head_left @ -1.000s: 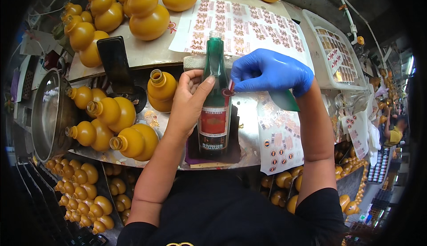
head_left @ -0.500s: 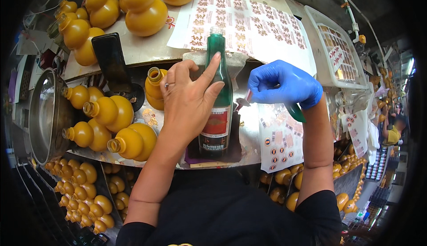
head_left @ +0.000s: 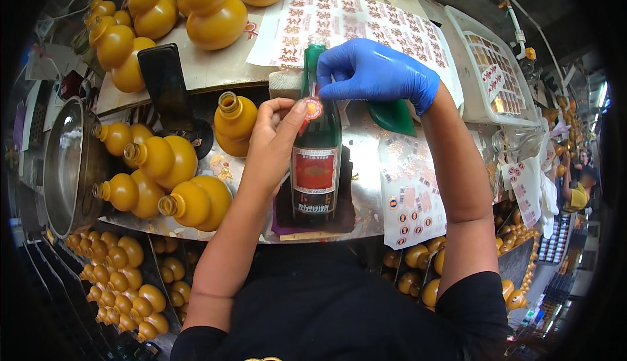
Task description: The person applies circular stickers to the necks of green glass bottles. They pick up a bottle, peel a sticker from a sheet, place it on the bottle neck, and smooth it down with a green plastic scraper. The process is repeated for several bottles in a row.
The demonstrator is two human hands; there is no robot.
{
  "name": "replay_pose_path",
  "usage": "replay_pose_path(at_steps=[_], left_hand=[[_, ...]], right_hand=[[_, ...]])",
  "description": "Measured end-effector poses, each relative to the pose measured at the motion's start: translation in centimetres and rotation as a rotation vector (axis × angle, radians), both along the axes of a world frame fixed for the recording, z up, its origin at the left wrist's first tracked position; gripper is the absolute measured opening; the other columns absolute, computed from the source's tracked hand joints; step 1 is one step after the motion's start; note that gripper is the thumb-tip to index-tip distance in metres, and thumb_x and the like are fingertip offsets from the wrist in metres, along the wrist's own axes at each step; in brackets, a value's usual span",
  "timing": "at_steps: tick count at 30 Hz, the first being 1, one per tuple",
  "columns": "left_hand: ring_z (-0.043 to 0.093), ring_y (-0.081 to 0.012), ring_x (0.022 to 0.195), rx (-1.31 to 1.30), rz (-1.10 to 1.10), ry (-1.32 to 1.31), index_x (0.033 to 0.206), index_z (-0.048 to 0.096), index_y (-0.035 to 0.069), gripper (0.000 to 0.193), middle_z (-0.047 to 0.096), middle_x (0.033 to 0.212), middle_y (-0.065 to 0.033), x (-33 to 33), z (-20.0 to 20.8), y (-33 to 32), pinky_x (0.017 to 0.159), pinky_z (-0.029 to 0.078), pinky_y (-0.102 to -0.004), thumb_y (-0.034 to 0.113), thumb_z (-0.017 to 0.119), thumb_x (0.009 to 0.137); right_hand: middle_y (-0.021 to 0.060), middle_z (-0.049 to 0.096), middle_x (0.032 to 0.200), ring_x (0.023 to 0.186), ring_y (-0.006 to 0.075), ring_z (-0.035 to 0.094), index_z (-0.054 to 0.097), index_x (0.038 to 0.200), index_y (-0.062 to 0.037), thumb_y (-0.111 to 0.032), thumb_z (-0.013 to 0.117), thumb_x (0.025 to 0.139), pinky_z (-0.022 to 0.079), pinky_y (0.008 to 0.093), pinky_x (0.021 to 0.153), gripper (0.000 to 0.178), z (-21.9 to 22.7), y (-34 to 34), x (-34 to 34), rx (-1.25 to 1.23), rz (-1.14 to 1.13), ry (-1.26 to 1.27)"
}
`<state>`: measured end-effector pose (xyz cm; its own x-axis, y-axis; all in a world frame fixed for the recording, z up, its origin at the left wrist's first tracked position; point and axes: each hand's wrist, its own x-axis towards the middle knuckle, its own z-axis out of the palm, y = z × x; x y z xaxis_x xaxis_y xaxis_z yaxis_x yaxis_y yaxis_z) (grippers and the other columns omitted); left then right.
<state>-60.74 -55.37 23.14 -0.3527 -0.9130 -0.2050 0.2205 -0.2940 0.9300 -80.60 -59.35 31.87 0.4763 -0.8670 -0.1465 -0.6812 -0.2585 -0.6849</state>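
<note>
A green glass bottle (head_left: 323, 123) with a red picture label (head_left: 315, 169) lies on its back, neck pointing away from me. Against its shoulder is a small round red-and-orange decal (head_left: 312, 108) with a ribbon-like strip. The thumb of my left hand (head_left: 277, 132) presses this decal's edge, its fingers curled at the bottle's left side. Over the neck, my right hand (head_left: 379, 77), in a blue glove, pinches the decal's upper strip. A pointed green scraper-like piece (head_left: 395, 118) shows below the glove; I cannot tell whether the glove holds it. Dark purple cloth (head_left: 349, 207) lies under the bottle.
Yellow gourd-shaped bottles (head_left: 163, 162) crowd the left, beside a phone on a stand (head_left: 163, 80) and a metal pan (head_left: 68, 172). Decal sheets (head_left: 366, 25) cover the back; another sheet (head_left: 411, 198) lies right. A white tray (head_left: 486, 74) stands at the far right.
My right hand has moved left and up to the bottle's neck, bringing the decal onto the glass. My left hand has drawn down from the neck and closed on the decal's edge.
</note>
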Motion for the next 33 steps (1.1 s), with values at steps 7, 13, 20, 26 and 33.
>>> replay_pose_path(at_steps=[7, 13, 20, 26, 33], left_hand=[[0.056, -0.0112, 0.100, 0.134, -0.064, 0.138, 0.119, 0.047, 0.001, 0.042, 0.060, 0.108, -0.0072, 0.2, 0.2, -0.4, 0.090, 0.043, -0.0257, 0.028, 0.063, 0.091], [0.054, -0.0131, 0.104, 0.031, -0.090, 0.125, 0.121, 0.044, -0.002, 0.050, 0.057, 0.111, -0.0114, -0.4, -0.5, -0.1, 0.091, 0.044, -0.0267, 0.028, 0.068, 0.088], [0.055, -0.0125, 0.102, 0.076, -0.108, 0.146, 0.123, 0.044, -0.003, 0.051, 0.057, 0.112, -0.0107, 0.0, -0.1, -0.2, 0.091, 0.045, -0.0264, 0.025, 0.068, 0.088], [0.056, -0.0113, 0.100, 0.039, -0.094, 0.131, 0.124, 0.045, -0.002, 0.047, 0.058, 0.111, -0.0094, -0.2, -0.6, -0.1, 0.089, 0.045, -0.0258, 0.024, 0.065, 0.090], [0.057, -0.0112, 0.101, 0.029, -0.093, 0.106, 0.124, 0.046, 0.000, 0.044, 0.059, 0.111, -0.0080, -0.3, -0.8, -0.2, 0.089, 0.046, -0.0264, 0.026, 0.062, 0.092]], right_hand=[[0.0030, 0.055, 0.060, 0.051, 0.0132, 0.052, 0.068, 0.097, -0.0081, -0.019, 0.065, 0.085, 0.045, 0.0266, 0.052, 0.017, -2.4, 3.9, 0.8, -0.411, -0.519, -0.194], [0.0106, 0.066, 0.078, 0.062, 0.0257, 0.062, 0.059, 0.129, -0.0241, -0.024, 0.061, 0.090, 0.051, 0.0322, 0.059, 0.039, -7.3, 7.2, 1.2, -0.507, -0.323, -0.161], [0.0113, 0.065, 0.111, 0.087, 0.0169, 0.064, 0.053, 0.134, -0.0147, -0.012, 0.056, 0.093, 0.050, 0.0285, 0.080, 0.041, -7.1, 8.7, 1.2, -0.305, -0.352, -0.310], [0.0159, 0.068, 0.099, 0.081, 0.0291, 0.068, 0.053, 0.133, -0.0210, -0.019, 0.059, 0.092, 0.055, 0.0323, 0.071, 0.042, -7.8, 8.6, 1.5, -0.413, -0.370, -0.247], [0.0131, 0.068, 0.092, 0.072, 0.0291, 0.066, 0.051, 0.136, -0.0265, -0.025, 0.057, 0.093, 0.054, 0.0334, 0.063, 0.044, -7.3, 8.8, 1.7, -0.386, -0.397, -0.093]])
